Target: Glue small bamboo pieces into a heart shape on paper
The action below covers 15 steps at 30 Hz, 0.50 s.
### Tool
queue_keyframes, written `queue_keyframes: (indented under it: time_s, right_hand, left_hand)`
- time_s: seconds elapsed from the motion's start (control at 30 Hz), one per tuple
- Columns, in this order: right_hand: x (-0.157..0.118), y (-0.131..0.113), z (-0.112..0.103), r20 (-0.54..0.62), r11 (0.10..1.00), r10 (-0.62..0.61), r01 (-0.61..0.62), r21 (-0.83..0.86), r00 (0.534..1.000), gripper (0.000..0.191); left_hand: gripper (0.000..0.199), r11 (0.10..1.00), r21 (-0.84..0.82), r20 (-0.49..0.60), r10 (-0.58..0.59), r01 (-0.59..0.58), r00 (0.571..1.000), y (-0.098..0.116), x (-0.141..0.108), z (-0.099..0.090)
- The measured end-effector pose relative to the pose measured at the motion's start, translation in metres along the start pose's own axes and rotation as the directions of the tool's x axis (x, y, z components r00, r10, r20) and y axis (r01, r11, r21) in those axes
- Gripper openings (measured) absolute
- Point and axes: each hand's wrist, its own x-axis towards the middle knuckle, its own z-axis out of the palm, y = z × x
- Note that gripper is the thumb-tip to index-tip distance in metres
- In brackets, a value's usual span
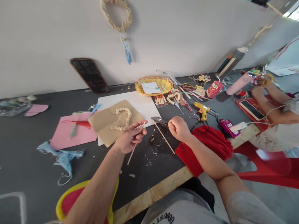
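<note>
My left hand (132, 137) is closed on a thin pale stick (132, 154), which slants down below the palm; a small pale tip shows at its fingertips. To its right, my right hand (179, 129) is closed round the handle of dark pliers (160, 121), whose jaws point left. A second pale stick (164, 138) lies slanted on the table between the hands. Behind my left hand, a curved beaded piece (128, 118) rests on brown paper (102, 127), over a white sheet (149, 109). Small pale crumbs lie near the sticks.
A yellow basket (137, 87), glue gun (202, 111), red carton (214, 89) and pink bottle (239, 84) stand behind. Red cloth (210, 143) lies by my right forearm. Pink paper (60, 133) and blue tassels (64, 158) lie left. Another person's arms (268, 102) are at right.
</note>
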Motion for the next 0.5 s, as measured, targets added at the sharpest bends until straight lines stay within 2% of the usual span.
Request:
queue_keyframes:
  time_s: [0.27,0.5]
  right_hand:
    - [0.001,0.0,-0.003,-0.061,0.999,-0.003,0.0,-0.037,0.998,0.031]
    - [0.002,-0.007,-0.016,-0.066,0.997,-0.052,0.047,-0.068,0.996,0.034]
  left_hand:
    - [0.025,0.999,0.032,-0.015,0.001,-0.001,1.0,0.0,0.002,0.0]
    - [0.024,1.0,0.031,-0.021,0.005,-0.004,1.0,0.001,0.001,0.0]
